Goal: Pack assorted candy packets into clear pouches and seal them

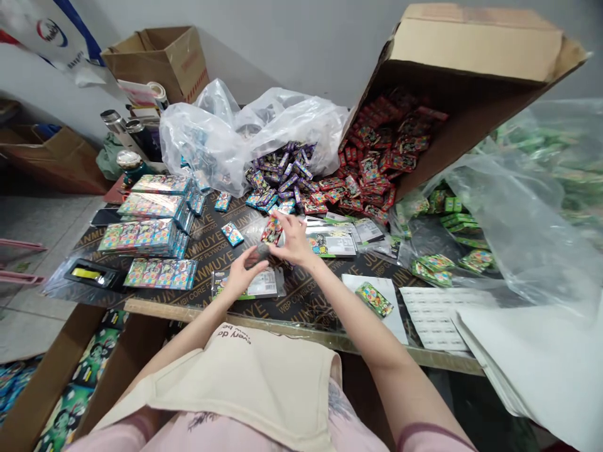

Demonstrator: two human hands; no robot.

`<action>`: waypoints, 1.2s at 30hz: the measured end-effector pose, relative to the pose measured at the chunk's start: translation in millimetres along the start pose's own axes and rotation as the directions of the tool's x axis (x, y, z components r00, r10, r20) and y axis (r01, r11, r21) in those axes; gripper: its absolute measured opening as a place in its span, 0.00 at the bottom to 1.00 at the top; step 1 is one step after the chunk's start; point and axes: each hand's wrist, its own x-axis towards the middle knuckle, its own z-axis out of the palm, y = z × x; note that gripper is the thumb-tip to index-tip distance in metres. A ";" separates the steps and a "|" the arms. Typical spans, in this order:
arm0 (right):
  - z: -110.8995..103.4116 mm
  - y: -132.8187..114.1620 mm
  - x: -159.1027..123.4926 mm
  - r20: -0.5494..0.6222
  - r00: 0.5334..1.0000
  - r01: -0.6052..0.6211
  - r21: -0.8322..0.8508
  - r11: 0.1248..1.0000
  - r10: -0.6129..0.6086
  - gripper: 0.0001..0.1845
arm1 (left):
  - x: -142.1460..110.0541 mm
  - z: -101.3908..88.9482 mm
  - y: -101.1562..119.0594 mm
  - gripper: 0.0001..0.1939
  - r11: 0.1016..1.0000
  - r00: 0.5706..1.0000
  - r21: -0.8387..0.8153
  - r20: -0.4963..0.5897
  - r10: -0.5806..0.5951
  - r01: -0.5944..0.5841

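Small red rectangular printed-card box [271, 231]: pinched between fingers of the nearer right hand [298, 243], long axis slanting away from the body; left hand [242, 276] just beside, finger closure unclear.

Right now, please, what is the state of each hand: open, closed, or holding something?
Left hand: partly curled, near the red packet; whether it grips anything cannot be told.
Right hand: closed, holding the red packet.
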 end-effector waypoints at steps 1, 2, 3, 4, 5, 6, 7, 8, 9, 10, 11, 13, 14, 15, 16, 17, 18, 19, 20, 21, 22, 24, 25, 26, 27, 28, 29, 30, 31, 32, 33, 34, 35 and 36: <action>-3.9 -13.7 -10.2 0.006 0.999 0.033 0.019 0.999 -0.033 0.48 | 3.5 2.9 4.0 0.26 0.983 0.998 -0.170 -0.008 -0.070 0.068; -8.2 -25.3 -21.1 0.019 0.999 0.047 0.027 0.999 -0.048 0.49 | 6.7 5.0 7.9 0.24 0.946 0.992 -0.300 0.001 -0.124 0.119; -12.7 -34.2 -32.3 0.031 0.999 0.040 0.028 0.999 -0.041 0.49 | 9.6 6.1 11.6 0.22 0.908 0.987 -0.389 0.008 -0.162 0.152; -17.3 -40.2 -43.4 0.040 0.999 0.019 0.032 0.999 -0.020 0.48 | 11.9 6.0 15.0 0.21 0.879 0.982 -0.445 0.007 -0.189 0.172; -22.0 -43.4 -54.1 0.050 0.999 -0.004 0.046 0.999 0.001 0.44 | 13.6 4.9 18.1 0.21 0.855 0.976 -0.483 0.002 -0.216 0.190; -26.7 -44.2 -64.0 0.058 0.998 -0.020 0.071 0.997 0.016 0.38 | 14.6 3.3 20.8 0.22 0.832 0.970 -0.511 0.013 -0.243 0.216; -31.3 -43.4 -72.8 0.064 0.998 -0.026 0.103 0.994 0.019 0.32 | 14.9 1.7 23.2 0.22 0.810 0.961 -0.530 0.043 -0.272 0.252; -35.6 -41.7 -80.1 0.065 0.998 -0.021 0.135 0.991 0.012 0.27 | 14.4 0.7 25.1 0.23 0.789 0.951 -0.539 0.086 -0.298 0.296; -39.5 -39.8 -85.7 0.059 0.998 -0.010 0.162 0.987 0.000 0.26 | 13.0 0.9 26.7 0.23 0.772 0.938 -0.538 0.135 -0.318 0.339; -42.8 -38.2 -89.5 0.049 0.999 0.002 0.179 0.984 -0.011 0.28 | 10.7 2.3 27.8 0.23 0.760 0.925 -0.529 0.186 -0.330 0.378; -45.4 -37.1 -91.7 0.043 0.999 0.016 0.189 0.982 -0.025 0.33 | 7.9 5.1 28.5 0.23 0.753 0.912 -0.513 0.236 -0.337 0.411; -48.8 -36.7 -92.7 0.057 0.996 0.060 0.215 0.975 -0.074 0.43 | 1.0 12.1 28.4 0.24 0.762 0.887 -0.461 0.316 -0.337 0.454; -49.7 -36.8 -92.5 0.068 0.992 0.084 0.236 0.968 -0.103 0.44 | -2.4 14.9 27.4 0.24 0.784 0.880 -0.420 0.342 -0.330 0.457; -50.2 -36.7 -92.5 0.072 0.990 0.101 0.254 0.962 -0.123 0.43 | -5.6 16.1 25.8 0.25 0.823 0.884 -0.366 0.347 -0.313 0.435; -50.5 -35.9 -93.2 0.066 0.990 0.105 0.263 0.959 -0.126 0.42 | -8.3 15.5 23.5 0.26 0.881 0.903 -0.290 0.332 -0.274 0.373; -50.6 -34.3 -94.8 0.052 0.992 0.095 0.258 0.962 -0.112 0.40 | -10.5 12.7 20.4 0.28 0.947 0.931 -0.179 0.303 -0.205 0.266; -50.5 -31.9 -97.5 0.036 0.996 0.072 0.237 0.969 -0.083 0.40 | -12.3 8.3 16.7 0.32 0.992 0.954 -0.029 0.278 -0.109 0.122; -50.1 -28.8 -101.0 0.026 0.998 0.044 0.206 0.978 -0.050 0.39 | -13.9 2.7 12.4 0.36 0.988 0.961 0.149 0.277 -0.007 -0.036; -49.2 -25.4 -105.3 0.028 0.999 0.019 0.170 0.985 -0.024 0.39 | -15.5 -3.2 7.7 0.42 0.927 0.949 0.328 0.306 0.078 -0.182; -47.9 -22.0 -109.8 0.045 0.999 0.003 0.135 0.991 -0.009 0.39 | -17.0 -8.6 3.0 0.48 0.827 0.925 0.478 0.359 0.125 -0.297; -46.2 -19.0 -114.3 0.072 0.997 -0.003 0.101 0.995 -0.005 0.39 | -18.7 -13.0 -1.4 0.52 0.721 0.900 0.582 0.414 0.133 -0.375; -42.5 -15.2 -121.9 0.120 0.993 -0.005 0.039 0.999 0.001 0.39 | -22.1 -18.0 -8.1 0.54 0.589 0.867 0.670 0.485 0.112 -0.451; -40.9 -14.4 -124.5 0.131 0.991 -0.011 0.017 1.000 0.009 0.38 | -23.4 -18.7 -9.8 0.55 0.567 0.857 0.675 0.503 0.115 -0.472; -39.6 -14.1 -126.2 0.134 0.991 -0.020 0.007 1.000 0.019 0.38 | -24.5 -18.6 -10.6 0.55 0.564 0.851 0.667 0.509 0.133 -0.487; -38.8 -13.9 -127.1 0.137 0.990 -0.028 0.014 1.000 0.026 0.39 | -25.1 -18.1 -10.4 0.56 0.573 0.848 0.652 0.506 0.160 -0.497; -38.4 -13.7 -127.2 0.147 0.989 -0.031 0.038 0.999 0.025 0.40 | -25.2 -17.4 -9.5 0.57 0.586 0.847 0.635 0.498 0.189 -0.504; -38.2 -13.1 -126.8 0.169 0.986 -0.026 0.075 0.997 0.013 0.41 | -25.0 -16.7 -8.4 0.57 0.602 0.843 0.613 0.493 0.214 -0.512; -38.2 -12.3 -126.2 0.199 0.980 -0.013 0.115 0.993 -0.010 0.43 | -24.5 -16.2 -7.1 0.58 0.617 0.837 0.589 0.495 0.236 -0.522; -38.3 -11.4 -125.8 0.228 0.973 0.000 0.149 0.989 -0.035 0.45 | -23.9 -15.7 -6.2 0.58 0.631 0.827 0.562 0.503 0.252 -0.535; -38.3 -10.7 -125.9 0.247 0.968 0.007 0.170 0.985 -0.049 0.47 | -23.4 -15.3 -5.6 0.58 0.644 0.816 0.536 0.514 0.264 -0.546; -38.4 -10.7 -126.7 0.248 0.968 0.000 0.175 0.984 -0.044 0.50 | -23.1 -14.8 -5.5 0.58 0.655 0.809 0.515 0.521 0.273 -0.552; -38.6 -11.7 -128.3 0.229 0.973 -0.027 0.164 0.986 -0.011 0.53 | -22.8 -14.2 -5.9 0.57 0.666 0.809 0.502 0.517 0.280 -0.551; -38.8 -13.9 -130.6 0.193 0.980 -0.067 0.146 0.987 0.038 0.56 | -22.4 -13.3 -6.7 0.57 0.676 0.818 0.500 0.499 0.285 -0.541; -38.9 -16.9 -133.2 0.152 0.984 -0.109 0.134 0.985 0.088 0.57 | -21.9 -12.1 -7.7 0.56 0.686 0.833 0.506 0.475 0.285 -0.523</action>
